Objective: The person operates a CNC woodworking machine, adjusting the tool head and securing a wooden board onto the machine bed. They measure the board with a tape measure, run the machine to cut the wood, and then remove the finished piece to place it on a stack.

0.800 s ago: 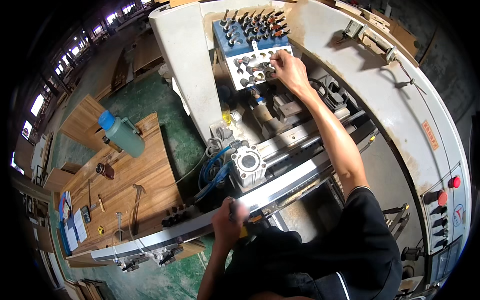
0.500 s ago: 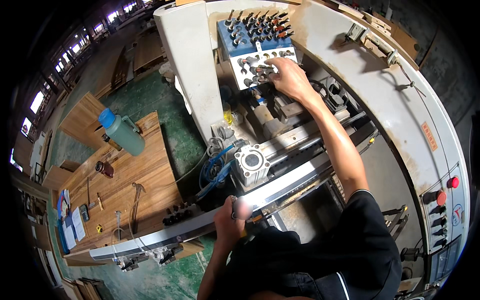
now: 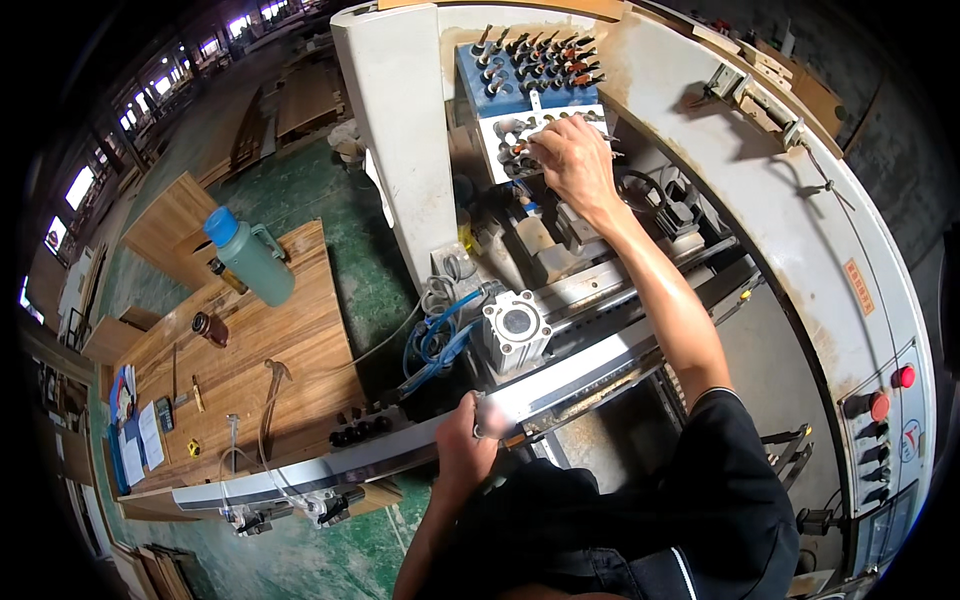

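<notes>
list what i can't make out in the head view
Head view: part of the white, holed tool board, hidden by the bare right hand.
Head view: whether the bare left hand holds anything, masked by a pale blur.
Head view: any writing on the white paper sheets, too small.

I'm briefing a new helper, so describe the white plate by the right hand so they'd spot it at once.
Start at the machine's tall white column, left of top centre. Just right of it sits a blue block bristling with bits; the plate adjoins its lower edge, partly hidden by the right hand. Unlike the block, it is white.
</notes>
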`<state>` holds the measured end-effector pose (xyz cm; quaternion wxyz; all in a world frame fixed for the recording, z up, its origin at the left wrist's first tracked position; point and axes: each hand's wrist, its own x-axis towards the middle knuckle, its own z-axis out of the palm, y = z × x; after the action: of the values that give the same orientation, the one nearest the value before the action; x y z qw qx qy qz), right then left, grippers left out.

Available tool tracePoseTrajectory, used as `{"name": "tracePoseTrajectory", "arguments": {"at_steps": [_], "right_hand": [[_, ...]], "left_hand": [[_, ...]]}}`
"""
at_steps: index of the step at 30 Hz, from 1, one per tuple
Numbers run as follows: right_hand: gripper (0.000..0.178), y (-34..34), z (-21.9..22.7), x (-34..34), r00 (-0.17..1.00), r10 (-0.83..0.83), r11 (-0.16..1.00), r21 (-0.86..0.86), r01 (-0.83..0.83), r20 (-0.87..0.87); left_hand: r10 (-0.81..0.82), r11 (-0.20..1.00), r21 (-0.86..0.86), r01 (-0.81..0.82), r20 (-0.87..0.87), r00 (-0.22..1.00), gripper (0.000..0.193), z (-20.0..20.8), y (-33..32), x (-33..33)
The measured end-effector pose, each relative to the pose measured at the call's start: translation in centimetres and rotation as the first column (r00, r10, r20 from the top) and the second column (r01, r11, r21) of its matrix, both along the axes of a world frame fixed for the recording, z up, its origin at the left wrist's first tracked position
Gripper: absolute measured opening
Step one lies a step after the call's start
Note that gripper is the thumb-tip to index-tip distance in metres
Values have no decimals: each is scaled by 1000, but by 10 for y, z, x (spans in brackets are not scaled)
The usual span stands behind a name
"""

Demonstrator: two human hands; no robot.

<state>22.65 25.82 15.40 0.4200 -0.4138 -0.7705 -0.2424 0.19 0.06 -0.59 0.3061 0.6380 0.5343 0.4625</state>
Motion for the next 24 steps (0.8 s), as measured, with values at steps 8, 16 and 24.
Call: {"name": "tracePoseTrajectory", "arguments": {"at_steps": [8, 16, 24], "right_hand": [[11, 11, -1, 3, 998, -9, 1000, -8, 10, 57], [18, -22, -6, 9, 986, -167, 986, 8, 167, -23], [27, -148, -19, -36, 876, 360, 712, -512, -481, -322]], "left_hand": [[9, 1000, 25, -9, -9, 1000, 12, -2, -1, -1], [17, 999, 51, -16, -3, 1000, 11, 2, -1, 2], [-92, 983, -152, 107, 102, 991, 8, 42, -1, -7]]}}
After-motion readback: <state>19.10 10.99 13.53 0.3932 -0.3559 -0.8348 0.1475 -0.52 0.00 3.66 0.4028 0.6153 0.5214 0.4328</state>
